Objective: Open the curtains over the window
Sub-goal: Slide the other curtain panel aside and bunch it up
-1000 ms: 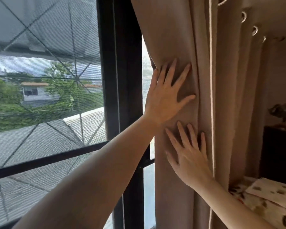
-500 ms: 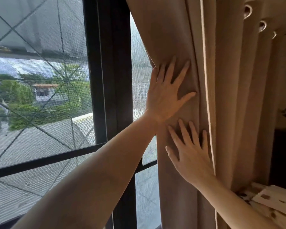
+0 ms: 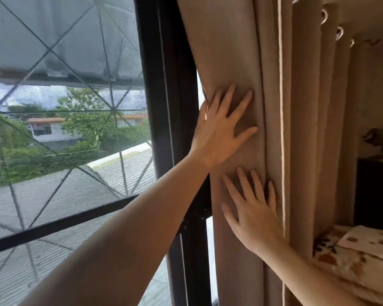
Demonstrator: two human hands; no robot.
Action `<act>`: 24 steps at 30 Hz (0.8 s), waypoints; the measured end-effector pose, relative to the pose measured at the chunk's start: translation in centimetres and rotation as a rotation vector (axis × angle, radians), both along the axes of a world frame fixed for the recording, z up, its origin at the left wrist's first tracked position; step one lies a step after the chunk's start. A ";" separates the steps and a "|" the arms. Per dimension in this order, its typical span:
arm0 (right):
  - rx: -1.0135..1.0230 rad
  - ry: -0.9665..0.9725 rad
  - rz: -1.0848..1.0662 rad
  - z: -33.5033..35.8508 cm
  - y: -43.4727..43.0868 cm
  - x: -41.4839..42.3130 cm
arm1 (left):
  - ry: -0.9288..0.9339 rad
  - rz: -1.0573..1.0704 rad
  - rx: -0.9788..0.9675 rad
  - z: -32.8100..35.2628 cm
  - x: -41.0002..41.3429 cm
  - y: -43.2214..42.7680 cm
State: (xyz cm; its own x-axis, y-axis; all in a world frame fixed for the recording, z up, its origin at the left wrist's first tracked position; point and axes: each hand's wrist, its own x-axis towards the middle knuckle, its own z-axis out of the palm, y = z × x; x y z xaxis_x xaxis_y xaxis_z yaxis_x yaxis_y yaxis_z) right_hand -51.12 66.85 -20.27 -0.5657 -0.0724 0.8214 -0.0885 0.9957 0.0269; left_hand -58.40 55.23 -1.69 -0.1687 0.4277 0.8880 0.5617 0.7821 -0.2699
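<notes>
A beige curtain hangs bunched in folds at the right of the window, with metal eyelets along its top. My left hand lies flat on the curtain's left edge with its fingers spread. Just below it, my right hand also presses flat on the fabric, fingers apart. Neither hand grips the cloth. The large left pane is uncovered. A thin strip of glass shows between the dark window frame and the curtain.
A mesh screen with diagonal bars covers the pane. A pale trim line runs down the curtain folds. At the lower right lies floral bedding, with a dark cabinet behind it.
Both hands stay flat on the curtain in the same pose. The view has swung, and the strip of glass between frame and curtain looks narrower than half a second ago.
</notes>
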 end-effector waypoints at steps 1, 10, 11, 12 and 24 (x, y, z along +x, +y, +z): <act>-0.002 -0.004 -0.007 -0.3 -0.8 0.6 | -0.008 -0.003 -0.010 -0.2 0.5 -0.8; -0.033 -0.010 -0.032 -1.3 -8.6 5.9 | -0.014 -0.057 -0.047 -0.4 6.3 -8.0; -0.041 -0.011 -0.026 -1.3 -9.3 6.5 | -0.016 -0.049 -0.046 -0.4 7.2 -8.8; -0.047 -0.015 -0.023 -1.3 -10.1 7.2 | -0.016 -0.044 -0.047 -0.5 7.9 -9.5; -0.013 -0.090 0.204 -1.7 -16.4 14.6 | -0.156 0.138 -0.022 -1.0 17.7 -18.3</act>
